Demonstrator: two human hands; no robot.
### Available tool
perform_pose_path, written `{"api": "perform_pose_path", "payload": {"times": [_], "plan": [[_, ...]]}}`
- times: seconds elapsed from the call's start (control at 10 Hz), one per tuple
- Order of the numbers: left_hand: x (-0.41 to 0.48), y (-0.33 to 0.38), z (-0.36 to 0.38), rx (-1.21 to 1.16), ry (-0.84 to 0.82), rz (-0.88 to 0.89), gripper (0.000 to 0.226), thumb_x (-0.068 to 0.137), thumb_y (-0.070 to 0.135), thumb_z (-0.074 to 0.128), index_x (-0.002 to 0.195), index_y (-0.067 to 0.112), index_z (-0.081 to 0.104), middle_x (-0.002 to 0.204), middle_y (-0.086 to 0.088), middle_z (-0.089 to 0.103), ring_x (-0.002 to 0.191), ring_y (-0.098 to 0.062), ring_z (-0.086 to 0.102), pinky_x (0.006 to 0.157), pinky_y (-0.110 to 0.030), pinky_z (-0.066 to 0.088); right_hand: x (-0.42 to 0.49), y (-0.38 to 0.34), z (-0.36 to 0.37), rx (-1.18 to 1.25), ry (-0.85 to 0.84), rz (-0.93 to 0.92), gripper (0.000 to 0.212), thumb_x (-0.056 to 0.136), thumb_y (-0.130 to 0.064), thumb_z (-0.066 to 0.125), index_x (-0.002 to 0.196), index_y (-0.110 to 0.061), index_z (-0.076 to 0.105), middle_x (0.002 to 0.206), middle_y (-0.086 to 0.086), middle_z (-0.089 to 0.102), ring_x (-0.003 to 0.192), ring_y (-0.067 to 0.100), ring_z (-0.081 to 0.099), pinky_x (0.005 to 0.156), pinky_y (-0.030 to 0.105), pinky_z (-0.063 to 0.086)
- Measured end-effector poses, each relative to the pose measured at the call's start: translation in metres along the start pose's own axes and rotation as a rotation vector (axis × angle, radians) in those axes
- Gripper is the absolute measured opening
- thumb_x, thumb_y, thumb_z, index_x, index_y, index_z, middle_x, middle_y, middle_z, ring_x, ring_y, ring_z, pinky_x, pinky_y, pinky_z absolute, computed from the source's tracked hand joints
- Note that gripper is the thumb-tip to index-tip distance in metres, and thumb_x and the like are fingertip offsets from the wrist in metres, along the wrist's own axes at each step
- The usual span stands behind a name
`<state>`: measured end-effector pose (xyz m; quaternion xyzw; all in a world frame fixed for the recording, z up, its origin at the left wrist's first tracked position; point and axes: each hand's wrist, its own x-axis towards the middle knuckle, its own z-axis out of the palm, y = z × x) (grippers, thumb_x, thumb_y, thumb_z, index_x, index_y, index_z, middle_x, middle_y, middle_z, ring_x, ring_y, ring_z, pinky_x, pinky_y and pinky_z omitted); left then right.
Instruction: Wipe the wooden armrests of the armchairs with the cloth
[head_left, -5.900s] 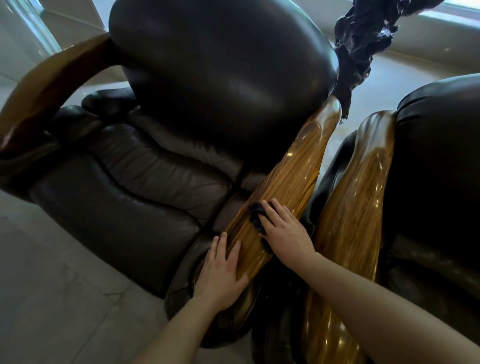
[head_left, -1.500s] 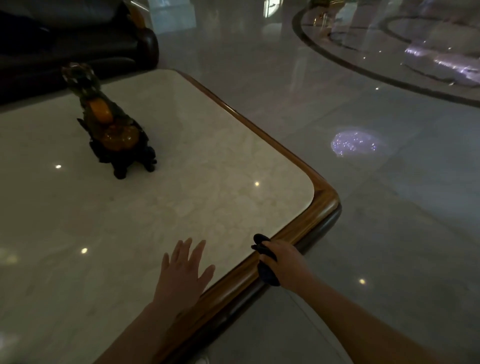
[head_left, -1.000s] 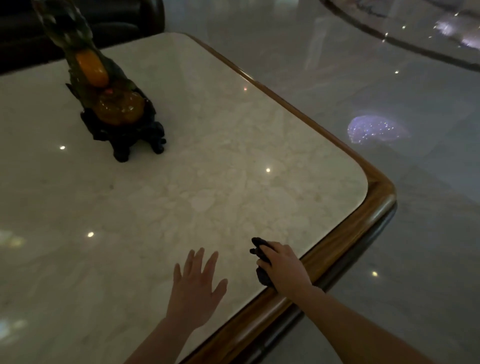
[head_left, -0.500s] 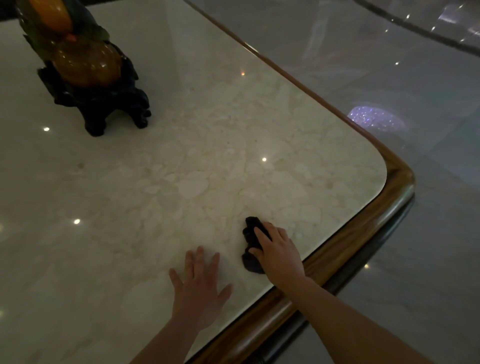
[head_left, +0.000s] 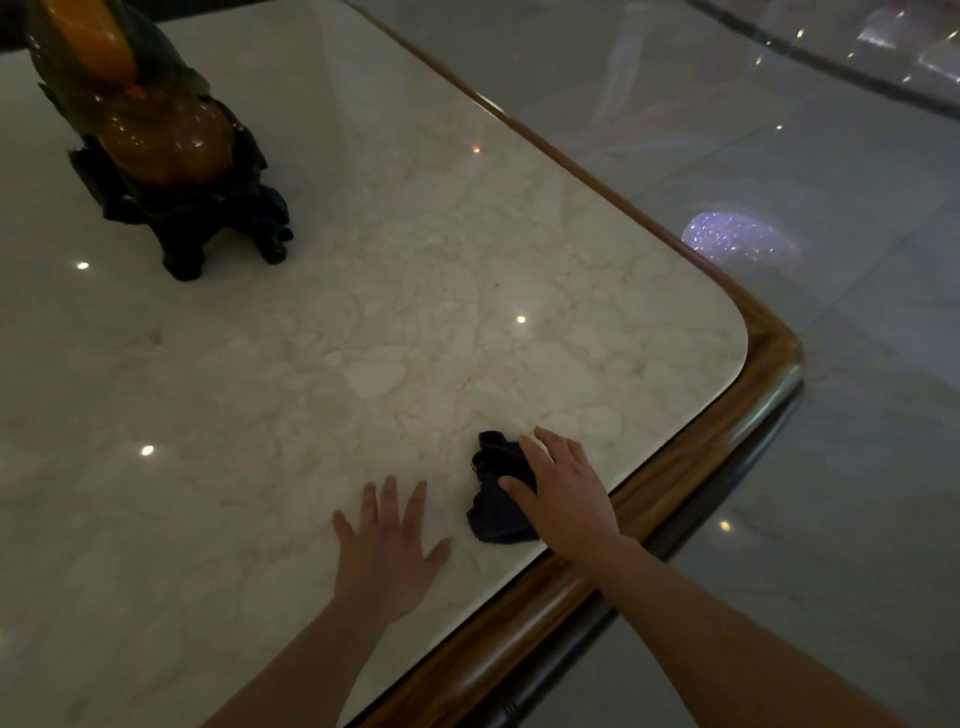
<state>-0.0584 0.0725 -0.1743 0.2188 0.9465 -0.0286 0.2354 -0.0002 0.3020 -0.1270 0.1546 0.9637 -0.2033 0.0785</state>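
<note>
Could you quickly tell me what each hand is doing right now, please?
Left hand: open, fingers spread flat on the table, holding nothing.
Right hand: open, resting on the cloth, not gripping it.

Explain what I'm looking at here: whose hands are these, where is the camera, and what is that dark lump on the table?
There is no machine here. A person wears a wide-angle camera on the head, so you look down along their own arms. The left hand lies flat with fingers spread on a pale marble table with a wooden rim. The right hand rests on a crumpled dark cloth, which lies on the marble near the table's corner; the hand's fingers look spread rather than closed around it. Farther back stands a glossy orange and green ornament on a dark carved base. Beyond the table is a shiny floor. No armchairs show.
</note>
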Motion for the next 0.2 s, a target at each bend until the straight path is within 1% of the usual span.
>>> {"api": "perform_pose_path", "payload": {"times": [0.1,0.2], "plan": [[-0.002,0.008,-0.026,0.025,0.062,0.029,0.085,0.081,0.078,0.002,0.152,0.035,-0.017,0.166,-0.006,-0.009,0.150,-0.033,-0.010,0.115,-0.064,0.005,-0.002,-0.001,-0.027,0.022,0.080,-0.022,0.065,0.098,-0.058,0.042,0.149,-0.019,0.040,0.155,0.005,0.039,0.142,0.025,0.031,0.113,0.042,0.036],[-0.008,0.021,-0.054,0.016,0.100,0.052,0.088,0.076,0.078,-0.006,0.152,0.035,-0.018,0.166,-0.006,-0.008,0.150,-0.032,-0.010,0.115,-0.064,0.005,-0.009,-0.004,-0.055,0.031,0.107,-0.016,0.065,0.098,-0.058,0.041,0.150,-0.018,0.038,0.154,0.004,0.042,0.141,0.024,0.033,0.113,0.042,0.035]]}}
